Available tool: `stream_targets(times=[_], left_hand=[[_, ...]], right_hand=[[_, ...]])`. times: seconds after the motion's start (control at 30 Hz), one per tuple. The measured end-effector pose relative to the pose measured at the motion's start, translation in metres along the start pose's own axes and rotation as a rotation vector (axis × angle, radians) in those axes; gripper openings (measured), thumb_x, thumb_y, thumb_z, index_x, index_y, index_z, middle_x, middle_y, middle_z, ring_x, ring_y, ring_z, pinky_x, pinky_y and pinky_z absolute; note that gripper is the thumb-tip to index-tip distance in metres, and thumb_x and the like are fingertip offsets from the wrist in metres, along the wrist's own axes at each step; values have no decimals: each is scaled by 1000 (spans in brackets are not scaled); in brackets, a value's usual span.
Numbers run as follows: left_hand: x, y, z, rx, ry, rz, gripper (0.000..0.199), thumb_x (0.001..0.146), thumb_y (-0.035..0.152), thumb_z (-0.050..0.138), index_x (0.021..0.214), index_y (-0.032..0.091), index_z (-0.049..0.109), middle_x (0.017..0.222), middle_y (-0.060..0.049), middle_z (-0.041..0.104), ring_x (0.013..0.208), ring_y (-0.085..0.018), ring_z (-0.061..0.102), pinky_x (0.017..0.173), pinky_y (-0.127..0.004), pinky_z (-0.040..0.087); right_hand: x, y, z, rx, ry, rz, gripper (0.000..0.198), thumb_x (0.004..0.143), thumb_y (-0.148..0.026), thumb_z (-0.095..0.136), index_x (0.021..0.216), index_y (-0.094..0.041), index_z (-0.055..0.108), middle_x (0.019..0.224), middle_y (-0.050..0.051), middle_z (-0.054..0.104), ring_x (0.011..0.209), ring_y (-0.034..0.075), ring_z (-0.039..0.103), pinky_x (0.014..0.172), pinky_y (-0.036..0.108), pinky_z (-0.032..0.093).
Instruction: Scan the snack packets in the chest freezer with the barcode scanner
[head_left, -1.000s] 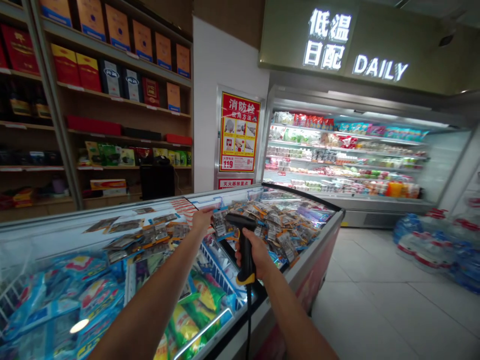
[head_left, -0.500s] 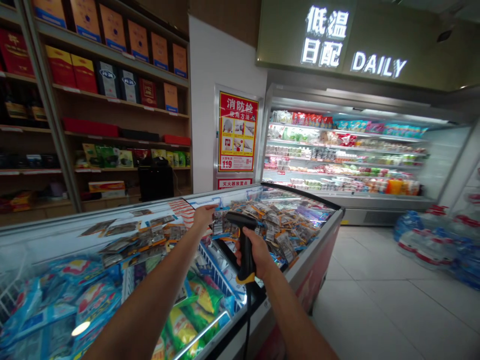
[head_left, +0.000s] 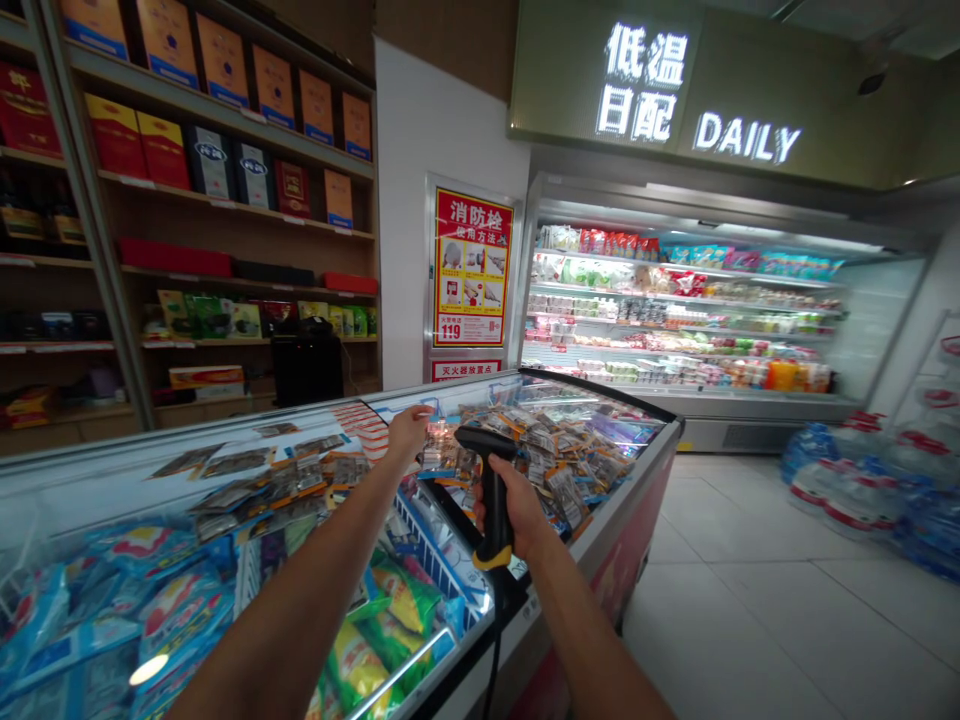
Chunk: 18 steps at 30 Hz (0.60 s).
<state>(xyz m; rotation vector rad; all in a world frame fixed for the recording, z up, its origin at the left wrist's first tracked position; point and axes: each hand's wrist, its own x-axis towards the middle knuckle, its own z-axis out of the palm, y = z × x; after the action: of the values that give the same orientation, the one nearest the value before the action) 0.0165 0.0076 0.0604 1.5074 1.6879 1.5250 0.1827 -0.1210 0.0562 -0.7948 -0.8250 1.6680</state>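
The right hand [head_left: 517, 505] is closed around the grip of a handheld scanner [head_left: 491, 500], black with a yellow band at its base, a dark cable running down from it. The scanner is upright over the freezer [head_left: 637, 500], its head pointing left toward the other hand. The left hand [head_left: 409, 432], arm stretched out, has its fingers drawn narrow at the edge of a small packet [head_left: 439, 455] and appears to pinch it; the exact contact is too small to see. This packet hangs just left of the scanner's head, with a blue edge and a reddish-orange glow on its face.

Beyond the scanner lies a heap of flat dark packets [head_left: 574, 455] with orange and blue edges. More loose packets [head_left: 292, 480] spread to the left of the left hand. Nearer, the freezer holds a white wire basket [head_left: 431, 545] with green-and-yellow bags [head_left: 401, 600] beside it or in it; I cannot tell which. Blue bags [head_left: 169, 610] fill the near left section.

Farther off, a lit open-front fridge [head_left: 675, 405] carries rows of packaged goods, and a wooden shelf unit [head_left: 240, 225] holds boxes and pouches.
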Motion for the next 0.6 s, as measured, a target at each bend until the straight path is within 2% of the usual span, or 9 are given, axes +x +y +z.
stream_targets(times=[0.1, 0.2, 0.37, 0.47, 0.6], left_hand=[[-3, -1, 1, 146, 49, 113, 25, 70, 9, 45, 78, 16, 67, 76, -4, 67, 73, -16, 60, 64, -23, 41], [-4, -8, 4, 157, -12, 115, 28, 70, 6, 40, 71, 15, 67, 78, -5, 68, 77, -16, 60, 69, -24, 42], [-6, -24, 6, 59, -206, 153, 35, 63, 6, 50, 94, 12, 65, 89, -5, 67, 79, -16, 60, 71, -24, 44], [-8, -26, 2, 84, -182, 188, 48, 55, 2, 53, 102, 11, 61, 94, -5, 65, 78, -15, 59, 72, -23, 44], [-8, -25, -2, 75, -181, 163, 53, 57, 4, 53, 109, 11, 58, 81, -2, 65, 69, -13, 58, 65, -22, 44]], right_hand=[[1, -1, -2, 31, 4, -11, 25, 75, -41, 50, 73, -16, 52, 46, -3, 50, 34, 10, 45, 31, 21, 36], [1, -1, -5, 60, 27, 2, 27, 76, -42, 49, 70, -16, 52, 47, -2, 50, 34, 10, 45, 31, 21, 36], [1, -1, -11, 66, 30, 0, 30, 77, -41, 49, 63, -15, 50, 48, -1, 50, 35, 10, 45, 30, 20, 36], [-1, -3, -13, 70, 25, -7, 30, 78, -41, 48, 63, -15, 50, 48, -2, 50, 35, 9, 45, 31, 20, 36], [-4, -6, -8, 43, 9, 10, 28, 79, -41, 47, 68, -15, 51, 47, -2, 50, 35, 10, 45, 31, 20, 37]])
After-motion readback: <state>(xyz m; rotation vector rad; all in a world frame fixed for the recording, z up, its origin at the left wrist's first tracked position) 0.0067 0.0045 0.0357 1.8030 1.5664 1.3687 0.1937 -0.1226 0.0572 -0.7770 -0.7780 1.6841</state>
